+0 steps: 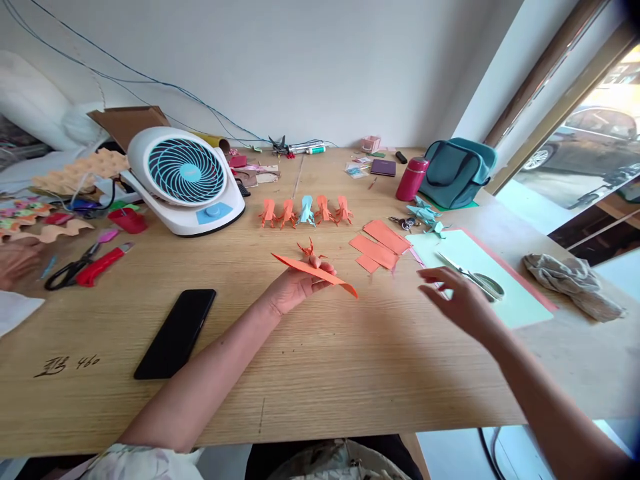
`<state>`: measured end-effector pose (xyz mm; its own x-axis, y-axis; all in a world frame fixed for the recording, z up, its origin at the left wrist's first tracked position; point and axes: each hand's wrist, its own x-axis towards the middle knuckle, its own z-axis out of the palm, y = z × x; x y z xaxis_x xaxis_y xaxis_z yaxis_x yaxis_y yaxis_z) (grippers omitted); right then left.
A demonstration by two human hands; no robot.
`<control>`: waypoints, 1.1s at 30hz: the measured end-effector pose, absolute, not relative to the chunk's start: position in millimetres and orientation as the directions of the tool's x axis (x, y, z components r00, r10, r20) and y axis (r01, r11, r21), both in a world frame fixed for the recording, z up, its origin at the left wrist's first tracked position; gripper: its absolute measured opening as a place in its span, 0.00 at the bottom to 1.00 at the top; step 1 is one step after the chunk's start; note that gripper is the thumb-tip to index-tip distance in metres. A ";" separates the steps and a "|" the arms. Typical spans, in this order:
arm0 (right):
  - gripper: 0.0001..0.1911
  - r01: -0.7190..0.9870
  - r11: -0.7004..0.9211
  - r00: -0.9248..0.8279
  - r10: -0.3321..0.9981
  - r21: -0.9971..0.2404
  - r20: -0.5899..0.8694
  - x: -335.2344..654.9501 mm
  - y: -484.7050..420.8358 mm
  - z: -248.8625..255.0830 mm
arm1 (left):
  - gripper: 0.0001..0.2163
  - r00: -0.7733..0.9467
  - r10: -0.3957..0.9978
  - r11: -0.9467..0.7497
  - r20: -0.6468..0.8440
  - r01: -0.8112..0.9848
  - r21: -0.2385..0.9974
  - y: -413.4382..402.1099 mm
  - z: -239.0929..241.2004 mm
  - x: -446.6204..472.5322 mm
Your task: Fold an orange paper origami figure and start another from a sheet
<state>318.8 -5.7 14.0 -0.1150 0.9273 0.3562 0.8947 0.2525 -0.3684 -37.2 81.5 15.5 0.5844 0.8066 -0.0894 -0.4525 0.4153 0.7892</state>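
My left hand (295, 285) rests palm up on the wooden table (320, 373) and pinches a long folded strip of orange paper (314, 270). Just behind it lies a small folded orange paper figure (309, 249). My right hand (457, 299) hovers open with fingers spread, beside a pale green sheet (493, 263) that carries a pair of scissors (477, 278). Loose orange paper rectangles (380, 245) lie between the two hands. Further back stands a row of folded orange and blue paper figures (306, 211).
A black phone (176, 332) lies at the near left. A white desk fan (187, 179), red-handled scissors and a cutter (85, 265) sit at the left. A teal bag (457, 171), a red bottle (411, 179) and a grey cloth (573, 283) are at the right.
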 end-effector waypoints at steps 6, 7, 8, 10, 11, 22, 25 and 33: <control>0.22 0.650 0.637 -0.476 0.767 -0.415 0.430 202.7 -6.0 29.0 | 0.15 0.665 0.747 0.410 0.001 -0.461 0.787 64.4 16.1 -32.6; 0.20 0.622 0.668 -0.512 0.742 -0.409 0.432 197.7 -3.5 25.6 | 0.15 0.678 0.735 0.414 0.006 -0.456 0.788 61.5 14.2 -33.1; 0.18 0.600 0.696 -0.545 0.717 -0.395 0.436 195.9 -0.7 20.8 | 0.15 0.688 0.726 0.416 0.001 -0.440 0.796 59.2 11.7 -34.2; 0.18 0.577 0.746 -0.605 0.664 -0.333 0.439 198.7 4.8 7.8 | 0.13 0.677 0.734 0.399 -0.049 -0.371 0.839 57.0 5.4 -38.7; 0.19 0.582 0.761 -0.627 0.644 -0.287 0.439 201.9 7.0 0.4 | 0.12 0.636 0.766 0.369 -0.092 -0.319 0.873 57.4 1.6 -42.1; 0.22 0.624 0.732 -0.666 0.681 -0.273 0.304 220.0 9.2 -29.5 | 0.08 0.224 0.940 -0.323 0.257 0.342 0.883 47.2 -7.8 -78.4; 0.23 0.616 0.707 -0.651 0.705 -0.346 0.282 219.9 9.2 -23.9 | 0.15 0.579 0.767 -0.551 0.277 0.373 0.746 27.0 -1.8 -73.5; 0.22 0.591 0.690 -0.648 0.715 -0.418 0.263 222.6 10.2 -22.6 | 0.33 0.791 0.605 -0.598 0.084 0.382 0.705 16.4 -8.9 -73.2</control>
<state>222.6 10.2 -22.6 -0.6480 0.7146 0.2635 0.5911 0.6901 -0.4177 -73.2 16.4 -8.9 0.7914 0.6055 0.0842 0.3823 -0.5977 0.7047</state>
